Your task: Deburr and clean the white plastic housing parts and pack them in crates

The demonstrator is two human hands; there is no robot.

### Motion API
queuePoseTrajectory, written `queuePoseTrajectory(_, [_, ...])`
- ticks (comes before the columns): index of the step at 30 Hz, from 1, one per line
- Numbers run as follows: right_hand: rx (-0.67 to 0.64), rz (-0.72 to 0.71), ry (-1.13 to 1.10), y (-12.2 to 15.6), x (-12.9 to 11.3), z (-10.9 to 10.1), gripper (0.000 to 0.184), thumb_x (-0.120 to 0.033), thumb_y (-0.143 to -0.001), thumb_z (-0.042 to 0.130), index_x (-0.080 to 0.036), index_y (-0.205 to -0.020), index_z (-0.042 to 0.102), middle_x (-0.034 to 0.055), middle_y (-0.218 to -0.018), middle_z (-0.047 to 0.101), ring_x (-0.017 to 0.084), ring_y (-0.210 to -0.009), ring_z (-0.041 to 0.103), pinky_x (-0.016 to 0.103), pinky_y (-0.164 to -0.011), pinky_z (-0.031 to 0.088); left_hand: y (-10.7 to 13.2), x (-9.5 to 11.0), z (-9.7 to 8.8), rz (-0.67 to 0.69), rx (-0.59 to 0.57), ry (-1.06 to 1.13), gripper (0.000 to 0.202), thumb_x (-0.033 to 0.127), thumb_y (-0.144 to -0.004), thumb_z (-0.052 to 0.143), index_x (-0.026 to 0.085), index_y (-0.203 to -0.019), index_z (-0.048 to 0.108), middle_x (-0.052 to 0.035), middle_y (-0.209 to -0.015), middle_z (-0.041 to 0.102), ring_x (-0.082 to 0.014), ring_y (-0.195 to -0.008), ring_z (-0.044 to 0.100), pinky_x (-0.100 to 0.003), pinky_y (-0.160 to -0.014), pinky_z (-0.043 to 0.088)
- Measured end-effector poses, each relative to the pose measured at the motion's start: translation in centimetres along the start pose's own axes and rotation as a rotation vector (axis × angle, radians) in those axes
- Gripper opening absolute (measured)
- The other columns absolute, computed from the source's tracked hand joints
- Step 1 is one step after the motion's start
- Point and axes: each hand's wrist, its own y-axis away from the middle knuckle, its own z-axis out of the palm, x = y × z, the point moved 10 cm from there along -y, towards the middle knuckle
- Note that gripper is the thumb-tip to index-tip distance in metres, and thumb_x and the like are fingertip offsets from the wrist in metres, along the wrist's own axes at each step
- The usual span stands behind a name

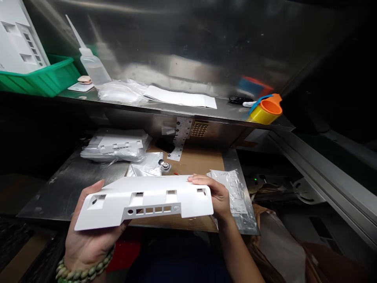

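Observation:
I hold a flat white plastic panel (147, 198) with several rectangular cutouts level over the front edge of a metal worktable (73, 184). My left hand (88, 236) grips its left end from below, thumb up beside the edge; a green bead bracelet is on that wrist. My right hand (216, 194) clasps the right end, fingers curled over the top edge. Just right of that hand lies a clear plastic bag (235, 192) with a similar part inside.
A stack of bagged white panels (116, 147) lies at the table's back left on brown cardboard (197, 161). On the shelf above stand a green bin (44, 78), a squeeze bottle (91, 65), white sheets (179, 98) and tape rolls (265, 110). A conveyor rail (324, 177) runs on the right.

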Motion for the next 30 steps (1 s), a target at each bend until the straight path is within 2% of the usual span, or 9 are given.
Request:
queuePoseTrajectory(4, [0.004,0.013,-0.018,-0.2,0.9,0.3,0.024,-0.02,-0.092,0.07,-0.032,-0.111,0.078,0.0028,-0.11,0.079,0.025,-0.108,0.074,0.049,-0.107,0.054,0.8,-0.4,-0.4,0.003,0.152,0.066,0.039,0.039,-0.1,0.052,0.027,-0.137,0.058,0.0004,-0.084,0.082,-0.0309,-0.084,0.079,-0.052,-0.069,0.068])
queuePoseTrajectory(7, [-0.008,0.028,-0.017,-0.3,1.7,0.4,0.024,-0.02,-0.092,0.07,-0.031,-0.111,0.078,0.0031,-0.111,0.079,0.025,-0.108,0.073,0.049,-0.107,0.055,0.9,-0.7,-0.1,0.003,0.174,0.135,0.031,0.038,-0.099,0.054,0.027,-0.126,0.065,0.0022,-0.086,0.082,-0.0287,-0.085,0.079,-0.052,-0.077,0.068])
queuePoseTrajectory(11, [-0.029,0.038,0.028,-0.5,2.5,0.3,0.027,-0.016,-0.091,0.071,-0.03,-0.113,0.077,0.0041,-0.113,0.078,0.025,-0.111,0.072,0.045,-0.103,0.056,0.8,-1.2,-0.7,-0.003,0.188,0.197,0.029,0.04,-0.097,0.056,0.024,-0.119,0.068,0.0003,-0.091,0.082,-0.0282,-0.093,0.078,-0.051,-0.088,0.065])
queuePoseTrajectory(13, [-0.04,0.044,0.052,-0.4,2.9,0.4,0.028,-0.016,-0.091,0.071,-0.03,-0.114,0.077,0.0047,-0.117,0.077,0.025,-0.113,0.071,0.043,-0.101,0.056,0.9,-1.3,-0.6,0.001,0.159,0.216,0.028,0.039,-0.098,0.055,0.023,-0.116,0.068,0.0001,-0.091,0.082,-0.0287,-0.097,0.078,-0.052,-0.091,0.063])
queuePoseTrajectory(16, [-0.062,0.053,0.085,-0.4,3.3,0.4,0.028,-0.018,-0.091,0.071,-0.031,-0.116,0.076,0.0057,-0.122,0.074,0.026,-0.116,0.069,0.043,-0.1,0.056,1.1,-1.5,0.4,-0.013,0.067,0.252,0.028,0.037,-0.099,0.051,0.019,-0.109,0.07,-0.0022,-0.09,0.082,-0.0292,-0.094,0.078,-0.052,-0.091,0.063])
queuePoseTrajectory(21, [-0.085,0.055,0.176,-0.4,3.7,0.3,0.029,-0.019,-0.094,0.067,-0.032,-0.119,0.075,0.0055,-0.134,0.068,0.027,-0.124,0.064,0.043,-0.104,0.053,1.9,-1.7,2.1,-0.005,-0.018,0.315,0.041,0.036,-0.102,0.041,0.01,-0.104,0.073,-0.0114,-0.085,0.081,-0.0316,-0.089,0.079,-0.05,-0.09,0.063])
queuePoseTrajectory(23, [-0.089,0.051,0.202,-0.4,3.7,0.2,0.028,-0.02,-0.094,0.067,-0.032,-0.118,0.075,0.0055,-0.139,0.064,0.027,-0.124,0.064,0.043,-0.105,0.052,2.1,-1.8,2.3,-0.011,-0.025,0.331,0.044,0.037,-0.103,0.04,0.009,-0.105,0.074,-0.0126,-0.084,0.081,-0.0315,-0.088,0.079,-0.049,-0.09,0.063])
queuePoseTrajectory(26, [-0.087,0.042,0.221,-0.3,3.8,-0.1,0.028,-0.021,-0.093,0.068,-0.032,-0.117,0.075,0.0057,-0.146,0.058,0.028,-0.125,0.063,0.045,-0.108,0.05,2.1,-2.1,2.7,-0.025,-0.054,0.341,0.048,0.041,-0.103,0.04,0.008,-0.114,0.073,-0.0145,-0.094,0.081,-0.0312,-0.09,0.078,-0.047,-0.09,0.062])
queuePoseTrajectory(30, [-0.021,0.093,0.226,-0.4,4.3,-1.0,0.03,-0.028,-0.091,0.071,-0.032,-0.12,0.074,0.0065,-0.148,0.057,0.03,-0.132,0.058,0.045,-0.11,0.049,2.0,-2.3,2.6,-0.034,-0.066,0.355,0.051,0.043,-0.102,0.04,0.007,-0.119,0.073,-0.0157,-0.103,0.081,-0.0317,-0.094,0.078,-0.048,-0.093,0.061])
